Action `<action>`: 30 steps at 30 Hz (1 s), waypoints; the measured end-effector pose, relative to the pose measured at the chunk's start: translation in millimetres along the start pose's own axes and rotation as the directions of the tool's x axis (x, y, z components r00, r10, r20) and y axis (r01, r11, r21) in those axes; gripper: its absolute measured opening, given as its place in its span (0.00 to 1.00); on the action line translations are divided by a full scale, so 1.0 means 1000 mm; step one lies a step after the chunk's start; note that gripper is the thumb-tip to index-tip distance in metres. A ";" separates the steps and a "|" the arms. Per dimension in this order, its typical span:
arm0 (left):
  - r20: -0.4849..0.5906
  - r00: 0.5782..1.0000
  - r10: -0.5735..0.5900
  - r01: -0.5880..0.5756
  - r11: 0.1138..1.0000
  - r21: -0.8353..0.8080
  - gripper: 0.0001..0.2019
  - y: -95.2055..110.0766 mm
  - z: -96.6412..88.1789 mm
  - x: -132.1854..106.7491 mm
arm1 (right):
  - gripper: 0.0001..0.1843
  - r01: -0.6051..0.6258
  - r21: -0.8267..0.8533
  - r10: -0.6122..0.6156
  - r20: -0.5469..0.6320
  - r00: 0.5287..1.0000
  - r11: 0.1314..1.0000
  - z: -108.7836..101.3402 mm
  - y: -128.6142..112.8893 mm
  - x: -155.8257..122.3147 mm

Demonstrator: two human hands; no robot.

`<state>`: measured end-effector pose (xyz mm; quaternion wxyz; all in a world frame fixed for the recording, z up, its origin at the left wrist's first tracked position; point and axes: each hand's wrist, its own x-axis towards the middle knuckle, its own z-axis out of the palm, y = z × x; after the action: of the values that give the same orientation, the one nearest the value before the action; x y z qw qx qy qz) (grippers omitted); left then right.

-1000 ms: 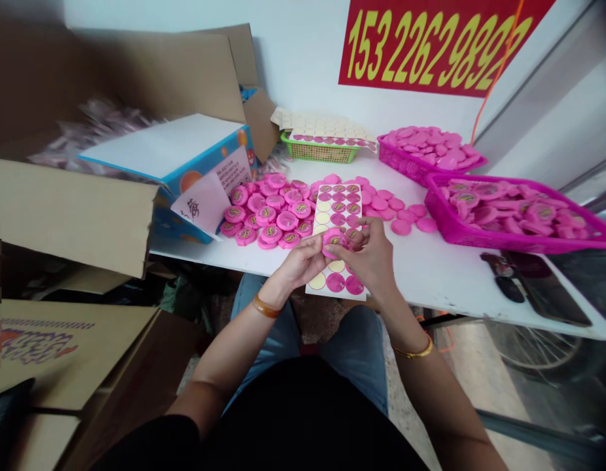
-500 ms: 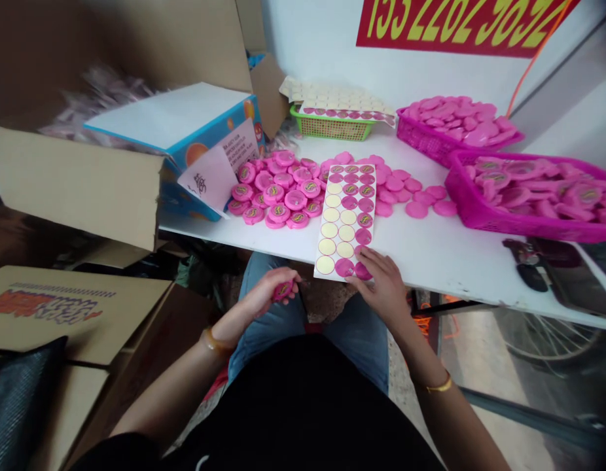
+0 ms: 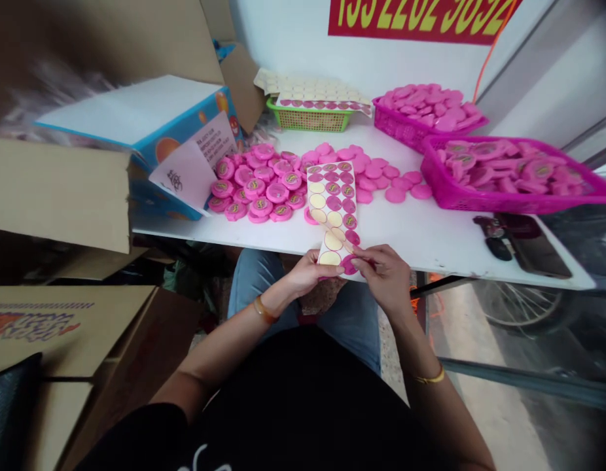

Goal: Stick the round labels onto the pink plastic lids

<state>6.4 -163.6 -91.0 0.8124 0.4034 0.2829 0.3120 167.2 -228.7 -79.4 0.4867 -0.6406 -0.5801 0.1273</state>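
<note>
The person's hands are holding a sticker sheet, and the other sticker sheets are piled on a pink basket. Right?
No. The head view shows the other sticker sheets piled on the green basket, not a pink one. The left hand and right hand do hold a sticker sheet.

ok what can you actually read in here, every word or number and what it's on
Red rectangular banner: yellow digits, tops cut off, roughly "153 2262 9892"
Pale pink paper card: one handwritten mark, unreadable
Pale printed card behind it: small lines, too small to read
Round pink plastic discs: yellow-and-dark logos, too small to read
Tan cardboard carton: red lettering, too blurred to read
</note>
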 end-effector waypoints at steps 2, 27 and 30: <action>0.022 0.999 0.028 -0.029 0.999 0.033 0.15 0.003 0.002 0.006 | 0.08 -0.016 0.070 0.017 -0.011 1.000 0.997 -0.004 -0.002 0.004; -0.089 0.781 0.618 -0.040 0.193 0.980 0.16 0.083 -0.034 0.050 | 0.13 -0.185 0.380 0.248 -0.125 0.961 0.906 0.040 -0.011 0.044; -0.141 0.739 0.659 -0.003 0.212 0.977 0.20 0.093 -0.044 0.037 | 0.15 -0.444 0.674 0.402 0.232 0.886 0.590 0.035 -0.017 0.060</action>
<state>-26.6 -70.9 -44.3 0.2035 0.7450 0.5239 0.3593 148.6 -162.5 -59.9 0.6346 -0.5174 -0.3293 0.4703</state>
